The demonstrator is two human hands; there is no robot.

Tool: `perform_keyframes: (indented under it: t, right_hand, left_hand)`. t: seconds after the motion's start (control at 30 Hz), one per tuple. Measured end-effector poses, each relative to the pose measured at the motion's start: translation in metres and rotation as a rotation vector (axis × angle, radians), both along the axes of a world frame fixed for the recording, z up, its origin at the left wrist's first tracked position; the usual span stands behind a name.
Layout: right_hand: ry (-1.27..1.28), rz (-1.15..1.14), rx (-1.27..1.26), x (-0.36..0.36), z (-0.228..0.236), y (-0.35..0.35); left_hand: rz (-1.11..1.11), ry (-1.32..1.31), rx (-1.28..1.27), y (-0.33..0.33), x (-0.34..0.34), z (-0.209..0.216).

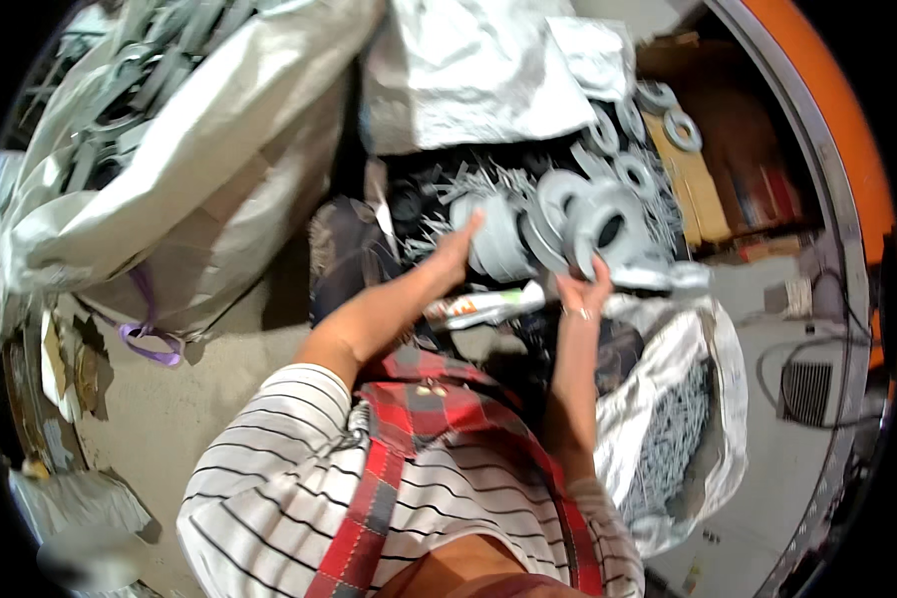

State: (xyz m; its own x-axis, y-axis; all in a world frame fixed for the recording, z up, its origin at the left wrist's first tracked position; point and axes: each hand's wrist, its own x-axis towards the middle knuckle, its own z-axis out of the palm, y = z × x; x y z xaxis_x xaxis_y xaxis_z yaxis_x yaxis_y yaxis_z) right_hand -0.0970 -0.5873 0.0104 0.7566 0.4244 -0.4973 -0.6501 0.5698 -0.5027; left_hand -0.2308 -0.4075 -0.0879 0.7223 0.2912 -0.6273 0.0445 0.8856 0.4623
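Note:
A row of grey metal rings (pixel 528 231), stacked side by side like a roll, lies across a dark bin of small metal parts (pixel 439 199). My left hand (pixel 455 255) presses flat against the left end of the stack. My right hand (pixel 583 292) grips the right end from below, where the largest ring (pixel 608 224) faces me. A white tube-shaped object (pixel 483 307) lies just under the stack between my forearms.
A big grey sack (pixel 169 169) full of metal pieces stands at the left. Another sack (pixel 668 439) holding small metal parts sits at the lower right. More rings (pixel 658 120) lie on a cardboard box behind. An orange-rimmed edge (pixel 827 110) curves along the right.

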Motion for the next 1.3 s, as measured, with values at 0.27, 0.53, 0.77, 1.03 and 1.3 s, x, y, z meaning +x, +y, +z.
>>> perform_keyframes:
  t: [0.27,0.53,0.77,1.03,1.3]
  right_hand:
    - [-0.716,-0.092,0.543,-0.047,0.155,0.007]
    - [-1.013,0.557,-0.026,-0.134,0.426,0.285]
    - [-1.929,0.689,-0.596,0.012,0.326,0.255]
    - [-1.3,0.392,-1.402,0.25,0.157,0.06]
    - [-0.592,0.645,-1.894,0.281,0.005,-0.068]
  left_hand:
    - [0.282,-0.339,0.823,0.039,-0.054,0.272]
    - [1.218,0.021,1.338,0.221,-0.223,0.438]
    - [1.082,-0.361,1.492,0.143,-0.205,0.342]
    - [0.341,-0.428,1.234,0.086,-0.029,0.257]
    - [0.048,-0.121,0.959,0.085,0.037,0.154]
